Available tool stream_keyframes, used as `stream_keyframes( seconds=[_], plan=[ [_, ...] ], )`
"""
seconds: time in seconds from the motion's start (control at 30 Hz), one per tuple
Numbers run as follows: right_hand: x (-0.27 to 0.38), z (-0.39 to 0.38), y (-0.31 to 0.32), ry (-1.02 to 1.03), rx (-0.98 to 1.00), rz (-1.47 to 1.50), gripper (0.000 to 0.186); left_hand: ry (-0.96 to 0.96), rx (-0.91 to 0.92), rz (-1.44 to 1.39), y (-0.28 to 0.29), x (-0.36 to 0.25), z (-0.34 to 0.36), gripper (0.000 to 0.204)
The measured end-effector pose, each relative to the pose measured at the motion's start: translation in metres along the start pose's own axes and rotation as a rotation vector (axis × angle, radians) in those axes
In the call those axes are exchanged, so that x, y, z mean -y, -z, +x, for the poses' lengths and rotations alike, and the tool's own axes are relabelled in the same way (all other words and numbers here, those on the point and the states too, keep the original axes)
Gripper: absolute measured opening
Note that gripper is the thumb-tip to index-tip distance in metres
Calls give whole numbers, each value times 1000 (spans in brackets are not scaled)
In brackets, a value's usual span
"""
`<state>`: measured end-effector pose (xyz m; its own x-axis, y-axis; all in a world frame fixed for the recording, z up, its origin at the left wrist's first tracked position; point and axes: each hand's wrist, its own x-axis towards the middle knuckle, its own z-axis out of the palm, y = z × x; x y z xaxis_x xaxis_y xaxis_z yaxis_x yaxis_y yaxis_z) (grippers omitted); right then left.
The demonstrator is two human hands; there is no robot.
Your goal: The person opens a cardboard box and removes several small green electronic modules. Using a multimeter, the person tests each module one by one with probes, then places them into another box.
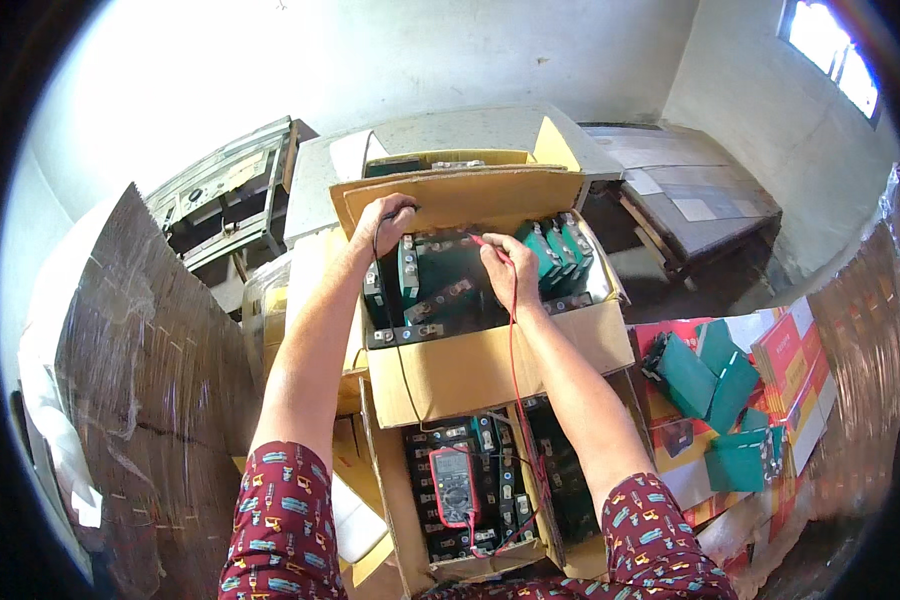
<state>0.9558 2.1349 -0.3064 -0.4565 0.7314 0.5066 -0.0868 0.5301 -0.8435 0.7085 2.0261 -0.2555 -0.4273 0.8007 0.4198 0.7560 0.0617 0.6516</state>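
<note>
Printing covers the red-and-yellow cartons [785, 372] off to my right, and small markings ring the dial of the red multimeter [454, 487], which lies nearer my body than both hands, in the lower box [490, 567]. My left hand [385, 222] is closed around the black probe [406, 209] by the upper carton's [500, 375] back flap. My right hand [512, 268] pinches the red probe [479, 241] among the green batteries [558, 250], though whether its tip touches one I cannot tell.
</note>
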Motion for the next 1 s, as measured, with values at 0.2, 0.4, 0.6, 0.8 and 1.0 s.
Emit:
stream_keyframes(
  seconds=[0.2,0.4,0.6,0.8,1.0],
  plan=[
    [-33,19,-14,-12,16,-74,22,25,162,19,-6,8,-12,34],
    [-57,23,-24,51,-13,-90,23,80,173,-27,-4,12,-4,33],
    [-60,20,-27,79,-17,-86,23,23,159,20,-8,21,1,30],
    [-58,19,-25,71,-8,-92,23,39,179,93,-10,16,0,30],
    [-57,18,-26,70,-22,-94,23,62,214,158,-10,15,1,31]
  ],
)
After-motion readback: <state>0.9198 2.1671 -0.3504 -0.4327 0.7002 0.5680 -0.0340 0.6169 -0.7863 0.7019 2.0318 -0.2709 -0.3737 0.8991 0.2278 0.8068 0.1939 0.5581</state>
